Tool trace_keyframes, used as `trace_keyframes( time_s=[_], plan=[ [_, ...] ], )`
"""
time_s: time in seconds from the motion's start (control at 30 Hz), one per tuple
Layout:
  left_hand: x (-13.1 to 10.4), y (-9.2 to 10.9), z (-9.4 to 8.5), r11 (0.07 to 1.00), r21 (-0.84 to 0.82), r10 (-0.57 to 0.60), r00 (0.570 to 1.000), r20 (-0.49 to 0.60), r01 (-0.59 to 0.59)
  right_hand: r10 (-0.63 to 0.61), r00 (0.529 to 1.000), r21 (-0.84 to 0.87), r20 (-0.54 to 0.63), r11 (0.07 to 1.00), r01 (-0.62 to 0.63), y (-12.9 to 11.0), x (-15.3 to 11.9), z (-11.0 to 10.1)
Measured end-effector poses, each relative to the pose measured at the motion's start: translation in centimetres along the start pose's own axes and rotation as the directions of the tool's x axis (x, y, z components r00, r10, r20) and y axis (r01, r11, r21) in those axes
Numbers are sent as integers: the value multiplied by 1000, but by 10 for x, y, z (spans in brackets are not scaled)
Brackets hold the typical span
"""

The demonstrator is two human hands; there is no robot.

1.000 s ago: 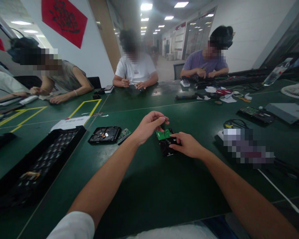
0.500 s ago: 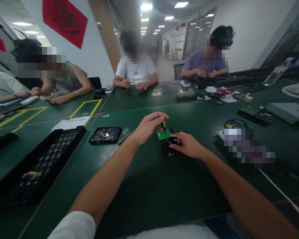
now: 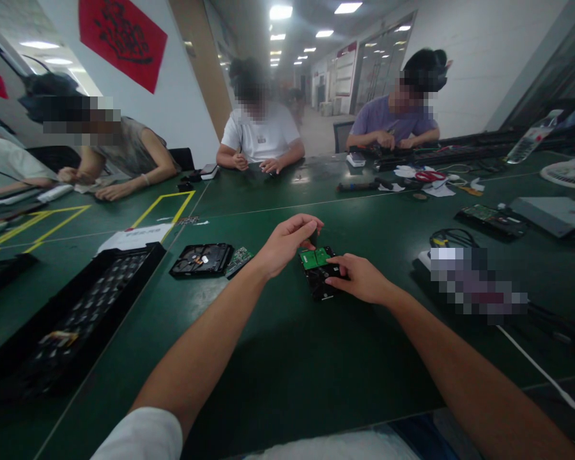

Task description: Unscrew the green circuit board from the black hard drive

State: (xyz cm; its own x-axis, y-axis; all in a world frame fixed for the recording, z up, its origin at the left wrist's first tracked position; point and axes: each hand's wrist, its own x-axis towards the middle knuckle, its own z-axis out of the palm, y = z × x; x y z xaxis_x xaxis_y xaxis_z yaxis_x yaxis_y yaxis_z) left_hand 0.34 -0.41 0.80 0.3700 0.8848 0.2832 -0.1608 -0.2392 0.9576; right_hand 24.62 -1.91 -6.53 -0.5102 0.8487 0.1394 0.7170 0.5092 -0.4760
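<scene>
A black hard drive [image 3: 317, 284] lies on the green table in front of me, with a green circuit board [image 3: 311, 259] on its upper face. My left hand [image 3: 287, 243] is closed around a small screwdriver [image 3: 313, 238], held upright over the board. Only a dark piece of its handle shows between the fingers. From the right, my right hand [image 3: 363, 279] grips the drive's edge, thumb and forefinger resting on its top.
Left of the drive lie a second hard drive [image 3: 202, 260] and a loose circuit board [image 3: 241, 262]. A long black tray [image 3: 141, 271] holds small parts. On the right are a blurred-out device [image 3: 474, 281], a cable and another drive [image 3: 491, 220]. Several people sit across the table.
The screwdriver's yellow-marked handle showed below my left fingers before; now its visible part looks dark, as if turned. Both hands and the drive stay nearly in place.
</scene>
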Motion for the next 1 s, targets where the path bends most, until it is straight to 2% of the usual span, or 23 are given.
trace_keyframes(
  time_s=[0.1,0.27,0.47,0.67,1.0],
  plan=[
    [0,0,0,995,99,16,1000,-16,-14,-11,1000,3,-6,1000,11,0,0,0],
    [-2,3,1,980,198,-22,999,-47,31,-20,1000,-12,0,1000,20,1,0,1],
    [-3,6,3,982,164,-83,992,-100,98,-29,1000,-7,3,1000,29,4,1,1],
    [-6,12,5,979,153,-137,990,-16,138,-29,1000,-8,5,1000,29,3,1,2],
    [-5,12,3,983,117,-147,988,40,141,-16,1000,-10,-9,1000,16,3,1,3]
  ],
)
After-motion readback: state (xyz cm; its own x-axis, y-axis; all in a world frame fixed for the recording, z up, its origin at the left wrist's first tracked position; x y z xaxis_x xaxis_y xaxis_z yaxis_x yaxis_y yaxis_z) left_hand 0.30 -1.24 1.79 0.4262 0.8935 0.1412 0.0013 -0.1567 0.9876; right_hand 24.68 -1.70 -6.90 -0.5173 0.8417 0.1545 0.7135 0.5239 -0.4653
